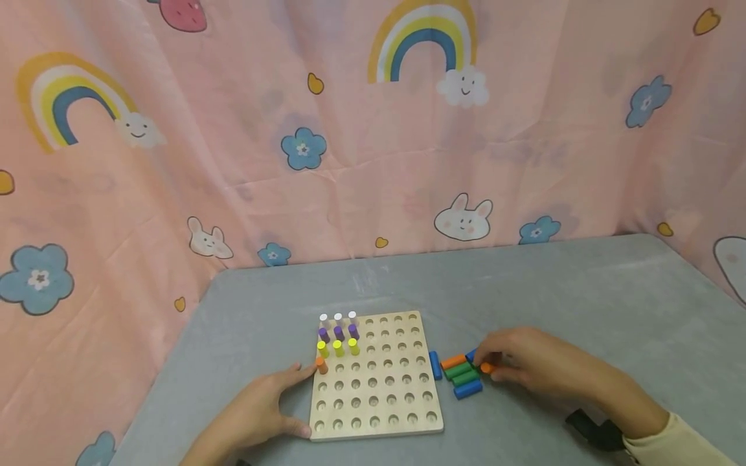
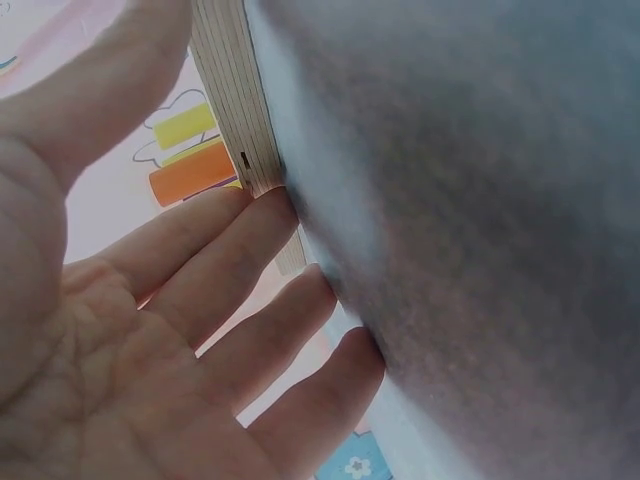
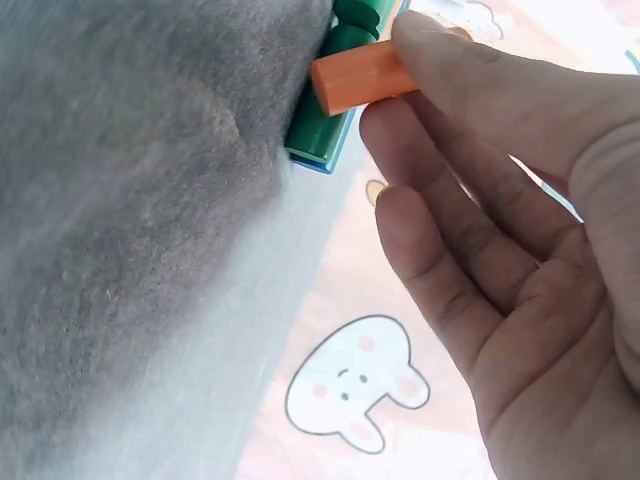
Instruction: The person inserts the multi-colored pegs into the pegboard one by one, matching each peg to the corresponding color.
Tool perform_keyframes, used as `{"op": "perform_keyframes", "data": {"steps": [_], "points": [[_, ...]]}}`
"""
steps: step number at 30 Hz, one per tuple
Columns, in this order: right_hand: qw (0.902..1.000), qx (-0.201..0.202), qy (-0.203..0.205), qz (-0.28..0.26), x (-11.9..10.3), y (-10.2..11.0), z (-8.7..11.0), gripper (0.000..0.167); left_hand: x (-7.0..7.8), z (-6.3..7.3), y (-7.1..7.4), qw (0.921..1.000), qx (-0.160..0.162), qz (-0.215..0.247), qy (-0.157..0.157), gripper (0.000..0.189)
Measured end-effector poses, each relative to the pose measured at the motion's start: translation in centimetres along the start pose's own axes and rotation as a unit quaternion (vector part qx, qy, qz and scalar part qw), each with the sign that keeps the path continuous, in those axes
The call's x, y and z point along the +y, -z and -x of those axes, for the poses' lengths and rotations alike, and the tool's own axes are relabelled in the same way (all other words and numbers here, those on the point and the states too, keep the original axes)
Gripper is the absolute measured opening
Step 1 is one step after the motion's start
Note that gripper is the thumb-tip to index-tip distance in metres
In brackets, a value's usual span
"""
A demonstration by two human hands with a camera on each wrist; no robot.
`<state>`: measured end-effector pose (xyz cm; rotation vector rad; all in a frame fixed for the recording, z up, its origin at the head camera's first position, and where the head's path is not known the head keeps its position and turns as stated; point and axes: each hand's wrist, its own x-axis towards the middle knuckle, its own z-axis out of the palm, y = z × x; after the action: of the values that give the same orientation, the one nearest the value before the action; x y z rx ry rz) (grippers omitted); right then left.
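A wooden pegboard (image 1: 390, 411) with rows of round holes lies on the table. White (image 1: 338, 318), purple (image 1: 339, 334) and yellow pegs (image 1: 338, 349) stand in its far-left corner, three of each, and one orange peg (image 1: 321, 366) stands below them at the left edge. My left hand (image 1: 256, 408) rests along the board's left side, fingers extended, fingertips right at the wooden edge (image 2: 240, 100). To the right of the board, my right hand (image 1: 533, 362) pinches another orange peg (image 3: 365, 77) between thumb and fingers, close over the loose pegs.
Beside the board's right edge lie loose pegs: a blue one (image 1: 435, 366), an orange one (image 1: 453, 362), green ones (image 1: 465, 377) and a blue one (image 1: 468, 389) nearer me. A pink patterned curtain (image 1: 361, 194) hangs behind the grey table (image 1: 524, 291).
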<state>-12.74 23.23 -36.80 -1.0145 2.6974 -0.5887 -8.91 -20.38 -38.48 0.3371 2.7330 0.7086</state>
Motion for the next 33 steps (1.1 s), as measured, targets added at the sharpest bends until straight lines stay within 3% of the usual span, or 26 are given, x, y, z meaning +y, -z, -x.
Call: {"op": "perform_keyframes", "data": {"steps": [9,14,20,25,33], "points": [[0.9996,0.019,0.019,0.003,-0.7,0.4,-0.4,0.014,0.0,0.3,-0.1,0.9998,0.006,-0.003,0.017,0.100],[0.9982,0.033,0.043,0.026,-2.1,1.1,-1.2,0.015,0.0,0.3,-0.3,0.9998,0.017,-0.009,0.003,0.097],[0.9978,0.041,0.050,0.016,-4.7,1.6,-3.9,0.018,0.1,0.2,-0.1,1.0000,0.004,-0.008,0.002,0.096],[0.9957,0.063,0.068,0.001,-6.6,0.7,-6.6,0.021,0.1,0.1,0.0,0.9998,-0.016,0.005,0.006,0.096],[0.9937,0.071,0.075,-0.044,-9.0,-0.9,-10.1,0.022,0.3,0.2,0.0,0.9999,-0.002,-0.005,0.013,0.097]]}}
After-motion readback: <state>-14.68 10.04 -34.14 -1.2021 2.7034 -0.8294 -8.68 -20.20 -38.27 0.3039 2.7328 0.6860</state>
